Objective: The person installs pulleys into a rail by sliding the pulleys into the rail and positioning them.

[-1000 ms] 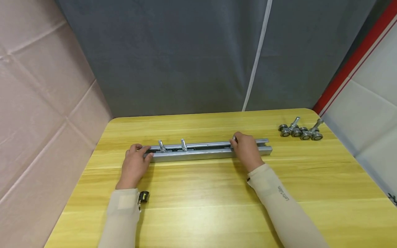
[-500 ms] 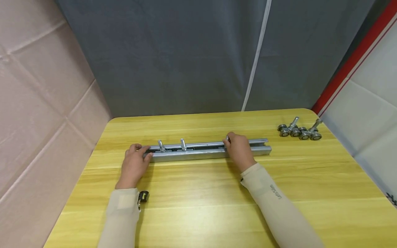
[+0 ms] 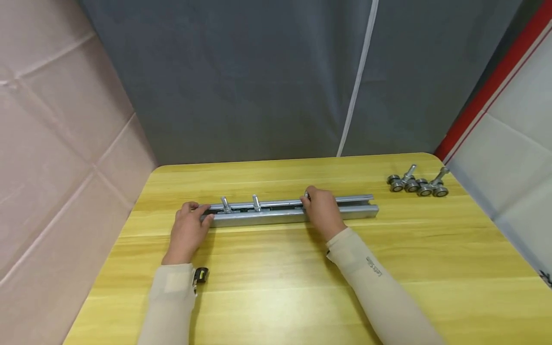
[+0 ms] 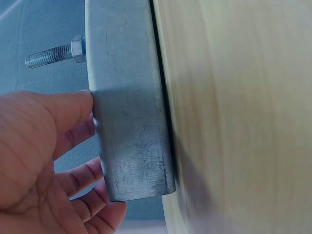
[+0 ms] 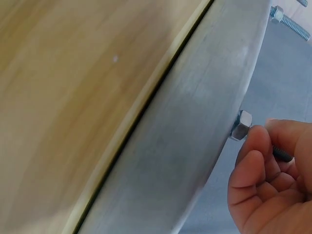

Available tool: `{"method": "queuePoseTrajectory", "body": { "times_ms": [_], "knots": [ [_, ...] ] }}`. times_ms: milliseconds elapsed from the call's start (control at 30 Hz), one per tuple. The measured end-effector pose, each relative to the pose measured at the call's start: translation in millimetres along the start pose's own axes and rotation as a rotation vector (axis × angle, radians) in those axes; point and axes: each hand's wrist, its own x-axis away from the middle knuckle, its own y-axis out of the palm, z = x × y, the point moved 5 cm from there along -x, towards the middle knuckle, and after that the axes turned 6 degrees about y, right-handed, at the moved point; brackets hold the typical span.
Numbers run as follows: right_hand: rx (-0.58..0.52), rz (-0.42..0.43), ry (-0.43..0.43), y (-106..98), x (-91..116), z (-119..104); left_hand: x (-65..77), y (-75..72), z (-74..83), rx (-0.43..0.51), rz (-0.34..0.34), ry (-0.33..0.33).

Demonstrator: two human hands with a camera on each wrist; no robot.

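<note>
A grey metal channel rail lies on the table with its slot facing up. My left hand holds its left end; in the left wrist view, thumb and fingers span the rail's edges. Two threaded studs with nuts, a left one and a right one, rise from the slot near that hand. Farther right, my right hand pinches the stud of a third trolley in the rail. The right wrist view shows this stud's nut just above the rail edge. The trolley's wheels are hidden inside.
Two loose roller trolleys, one with its stud leaning and another beside it, stand at the table's back right. A dark grey curtain hangs behind the wooden table. Pale padded panels flank both sides.
My right hand has slid left along the rail with the trolley stud in its fingers. The left hand, the rail and the other two studs have stayed in place.
</note>
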Motion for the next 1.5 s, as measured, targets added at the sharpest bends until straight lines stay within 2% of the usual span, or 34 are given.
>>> {"method": "queuePoseTrajectory", "body": {
  "times_ms": [367,1500],
  "knots": [
    [0.011,0.012,-0.057,7,-2,-14,1.2,-2.5,4.3,0.004,0.007,0.006],
    [-0.027,-0.008,-0.070,27,-6,-37,0.7,-2.7,3.7,-0.003,0.006,0.002]
  ]
}}
